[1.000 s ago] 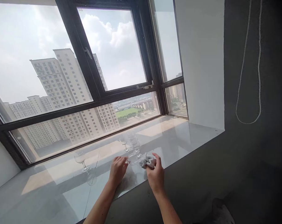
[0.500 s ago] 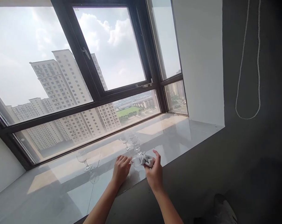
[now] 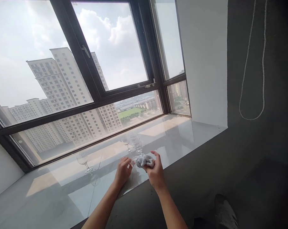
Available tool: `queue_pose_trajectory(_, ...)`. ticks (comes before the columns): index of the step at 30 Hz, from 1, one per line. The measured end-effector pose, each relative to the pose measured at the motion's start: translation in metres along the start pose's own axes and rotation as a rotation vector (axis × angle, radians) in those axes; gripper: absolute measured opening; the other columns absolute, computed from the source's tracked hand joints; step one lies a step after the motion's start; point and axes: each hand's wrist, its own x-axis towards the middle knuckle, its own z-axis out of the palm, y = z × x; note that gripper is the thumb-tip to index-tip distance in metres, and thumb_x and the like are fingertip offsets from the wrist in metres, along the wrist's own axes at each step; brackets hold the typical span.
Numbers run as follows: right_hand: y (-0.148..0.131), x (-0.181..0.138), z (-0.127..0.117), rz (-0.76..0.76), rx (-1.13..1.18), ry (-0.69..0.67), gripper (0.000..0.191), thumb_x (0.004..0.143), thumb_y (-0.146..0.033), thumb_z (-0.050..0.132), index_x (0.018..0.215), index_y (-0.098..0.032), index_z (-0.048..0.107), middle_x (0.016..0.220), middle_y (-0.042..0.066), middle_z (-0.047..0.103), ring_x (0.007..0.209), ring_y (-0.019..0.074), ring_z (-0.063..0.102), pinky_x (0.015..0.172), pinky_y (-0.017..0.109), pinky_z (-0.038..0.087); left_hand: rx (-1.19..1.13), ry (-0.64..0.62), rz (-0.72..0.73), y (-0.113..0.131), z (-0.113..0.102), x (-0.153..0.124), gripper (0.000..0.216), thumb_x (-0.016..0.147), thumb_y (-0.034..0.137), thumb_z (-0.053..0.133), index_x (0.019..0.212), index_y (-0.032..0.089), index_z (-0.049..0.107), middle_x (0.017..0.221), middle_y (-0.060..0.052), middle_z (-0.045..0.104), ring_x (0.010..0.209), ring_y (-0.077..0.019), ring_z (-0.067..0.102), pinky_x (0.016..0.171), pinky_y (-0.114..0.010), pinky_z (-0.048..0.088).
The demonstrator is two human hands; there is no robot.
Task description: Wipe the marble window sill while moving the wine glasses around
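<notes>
My left hand (image 3: 123, 170) is closed with its fingertips at the foot end of a clear stemmed glass (image 3: 133, 161), which lies sideways between my hands above the sill. My right hand (image 3: 156, 173) grips a bunched grey cloth (image 3: 144, 160) against the other end of this glass, index finger raised. The cloth covers much of the bowl. Just beyond stand a stemmed glass (image 3: 126, 142) and more clear glassware (image 3: 136, 144) that overlaps in view. To the left, another stemmed glass (image 3: 82, 159) stands upright.
The glossy window sill (image 3: 179, 141) ends in a front edge close below my hands. A dark-framed window (image 3: 96, 101) rises behind it. At right, a beaded blind cord (image 3: 263, 76) hangs in a loop. A shoe (image 3: 225, 211) shows on the floor.
My right hand and the cloth have shifted slightly left along the glass, and the cloth's folds have changed. My left hand stays at the foot end. The view has moved slightly.
</notes>
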Motion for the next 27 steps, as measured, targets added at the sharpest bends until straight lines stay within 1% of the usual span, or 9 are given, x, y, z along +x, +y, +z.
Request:
queue_pose_trajectory(4,0.008,0.004,0.002,0.085,0.191,0.090,0.070,0.068,-0.037,0.076,0.125,-0.018,0.041,0.078,0.000,0.063,0.064,0.0141,0.058,0.062,0.028,0.050,-0.243,0.137,-0.367,-0.012,-0.001,0.001,0.028,0.086,0.041,0.052,0.080,0.019,0.066,0.079,-0.005,0.066,0.074,-0.0174,0.058,0.070,-0.027,0.043)
queue_pose_trajectory(8,0.018,0.006,-0.001,0.033,0.040,0.192,0.068,0.067,-0.036,0.075,0.124,-0.018,0.043,0.082,0.003,0.065,0.072,0.0172,0.062,0.070,0.031,0.052,-0.509,0.275,-0.713,-0.019,-0.015,0.002,0.050,0.075,0.064,0.058,0.080,0.015,0.069,0.073,-0.005,0.065,0.067,-0.0167,0.056,0.064,-0.026,0.041)
queue_pose_trajectory(12,0.022,0.000,0.004,-0.018,-0.133,0.160,0.062,0.070,-0.033,0.070,0.125,-0.019,0.044,0.085,0.003,0.068,0.072,0.0171,0.063,0.069,0.028,0.051,-0.770,0.275,-0.824,0.009,-0.023,0.003,0.055,0.067,0.067,0.066,0.085,0.015,0.072,0.073,-0.004,0.063,0.066,-0.0131,0.052,0.064,-0.023,0.039)
queue_pose_trajectory(15,0.022,-0.003,0.012,-0.020,-0.162,0.133,0.060,0.068,-0.033,0.071,0.122,-0.021,0.047,0.083,0.002,0.068,0.071,0.0173,0.063,0.068,0.027,0.051,-1.062,0.231,-0.853,0.039,-0.015,0.006,0.055,0.064,0.065,0.070,0.087,0.014,0.070,0.060,0.002,0.051,0.055,-0.0081,0.043,0.060,-0.022,0.037)
queue_pose_trajectory(17,0.021,-0.003,0.014,0.001,-0.111,0.143,0.060,0.067,-0.035,0.073,0.120,-0.020,0.047,0.083,0.001,0.068,0.071,0.0177,0.063,0.067,0.028,0.051,-1.123,0.225,-0.861,0.048,-0.006,0.009,0.053,0.064,0.063,0.071,0.080,0.013,0.068,0.060,0.003,0.050,0.053,-0.0067,0.040,0.059,-0.022,0.037)
queue_pose_trajectory(19,0.021,-0.002,0.013,0.022,-0.023,0.127,0.063,0.068,-0.038,0.074,0.121,-0.019,0.045,0.083,0.002,0.067,0.071,0.0175,0.063,0.067,0.029,0.052,-1.012,0.207,-0.872,0.044,0.002,0.012,0.052,0.065,0.064,0.069,0.073,0.013,0.066,0.059,0.003,0.049,0.053,-0.0069,0.039,0.058,-0.022,0.035)
queue_pose_trajectory(21,0.019,-0.001,0.009,0.023,0.028,0.088,0.066,0.068,-0.038,0.074,0.123,-0.018,0.043,0.081,0.001,0.066,0.069,0.0163,0.062,0.067,0.030,0.052,-0.767,0.144,-0.878,0.029,0.007,0.016,0.050,0.068,0.063,0.065,0.064,0.014,0.063,0.054,0.004,0.045,0.052,-0.0077,0.037,0.055,-0.023,0.030)
queue_pose_trajectory(24,0.015,0.000,0.002,0.005,-0.006,0.065,0.066,0.070,-0.038,0.074,0.125,-0.017,0.043,0.080,0.001,0.065,0.068,0.0152,0.060,0.066,0.029,0.052,-0.362,0.002,-0.833,0.000,0.012,0.023,0.047,0.073,0.056,0.060,0.049,0.016,0.053,0.046,0.005,0.036,0.049,-0.0086,0.033,0.053,-0.024,0.023)
queue_pose_trajectory(27,0.012,0.001,-0.002,0.003,-0.053,0.087,0.063,0.071,-0.035,0.072,0.125,-0.018,0.044,0.083,0.002,0.065,0.070,0.0152,0.060,0.068,0.028,0.052,-0.131,-0.086,-0.741,-0.019,0.018,0.034,0.046,0.077,0.049,0.056,0.044,0.018,0.047,0.044,0.004,0.036,0.049,-0.0098,0.036,0.054,-0.025,0.022)
